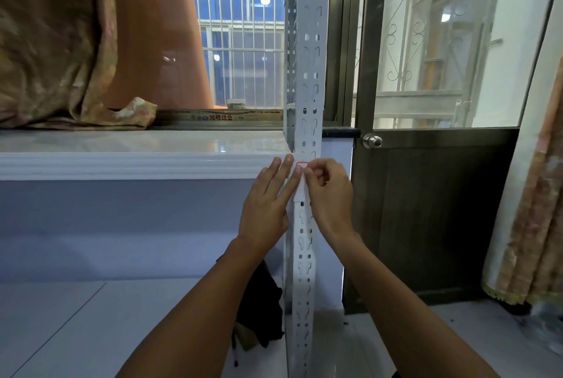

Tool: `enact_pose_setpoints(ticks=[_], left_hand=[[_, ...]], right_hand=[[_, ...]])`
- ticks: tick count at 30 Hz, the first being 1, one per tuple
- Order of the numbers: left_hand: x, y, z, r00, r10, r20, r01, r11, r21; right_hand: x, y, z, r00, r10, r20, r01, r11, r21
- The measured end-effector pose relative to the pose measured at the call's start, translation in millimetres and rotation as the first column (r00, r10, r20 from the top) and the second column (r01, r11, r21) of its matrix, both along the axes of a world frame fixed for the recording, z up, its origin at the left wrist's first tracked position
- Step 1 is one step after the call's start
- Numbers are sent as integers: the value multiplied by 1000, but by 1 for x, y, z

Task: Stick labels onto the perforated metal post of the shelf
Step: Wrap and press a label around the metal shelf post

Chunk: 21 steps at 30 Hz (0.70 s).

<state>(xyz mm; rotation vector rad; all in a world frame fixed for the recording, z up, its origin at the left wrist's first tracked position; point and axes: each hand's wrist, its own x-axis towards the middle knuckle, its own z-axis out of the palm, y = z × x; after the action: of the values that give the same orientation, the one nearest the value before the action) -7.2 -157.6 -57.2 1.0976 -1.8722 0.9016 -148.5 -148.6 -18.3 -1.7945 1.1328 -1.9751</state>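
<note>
A white perforated metal post point(308, 73) runs upright through the middle of the view. A small white label with a red border point(301, 165) lies against the post at the height of the shelf edge, atop a white paper strip point(301, 191) that hangs down the post. My right hand point(327, 191) pinches the label with curled fingers and thumb. My left hand point(268, 201) is beside it on the left, fingers straight, fingertips touching the strip and the post.
A white shelf board point(137, 161) meets the post on the left, with a crumpled cloth point(61, 73) on it. A dark door with a round knob point(372, 141) stands right of the post. A dark bundle point(259, 310) lies on the floor by the post's foot.
</note>
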Motion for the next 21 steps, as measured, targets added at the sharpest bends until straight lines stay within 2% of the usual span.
enact_pose_setpoints(ticks=[5, 11, 17, 21], left_hand=[[-2, 4, 2, 999, -17, -32, 18, 1000, 14], [2, 7, 3, 999, -45, -24, 45, 999, 7], [-1, 6, 2, 998, -46, -48, 46, 999, -3], [-5, 7, 1, 995, -61, -78, 60, 998, -15]], right_hand=[[0, 0, -1, 986, -107, -125, 86, 983, -163], [-14, -9, -2, 931, -196, -309, 82, 935, -345], [-23, -15, 5, 856, -235, -460, 35, 915, -401], [-19, -16, 4, 860, -255, -442, 54, 907, -418]])
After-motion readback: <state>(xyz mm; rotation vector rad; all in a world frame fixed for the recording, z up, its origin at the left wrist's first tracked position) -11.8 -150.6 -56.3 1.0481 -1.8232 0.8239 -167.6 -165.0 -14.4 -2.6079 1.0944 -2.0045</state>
